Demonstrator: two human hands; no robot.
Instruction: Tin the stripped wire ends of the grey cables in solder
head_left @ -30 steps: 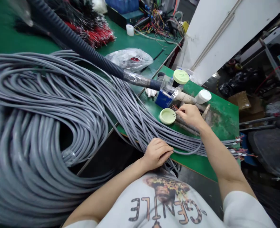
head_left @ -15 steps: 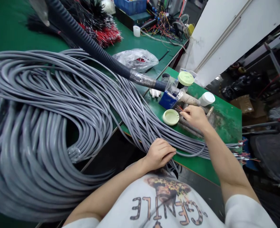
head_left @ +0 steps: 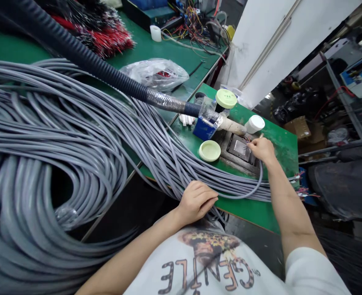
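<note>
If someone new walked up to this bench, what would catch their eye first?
The looped grey cables filling the left side would probably win. Next would come the dark ribbed hose slanting down from the upper left, then the right hand near its lower end, holding thin wire ends by a silvery square.

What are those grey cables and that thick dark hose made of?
The grey cables look plastic-coated: smooth, softly shiny, bending in even loops. The hose is probably plastic, with slightly glossy ribs curving without kinks; rubber is possible.
</note>
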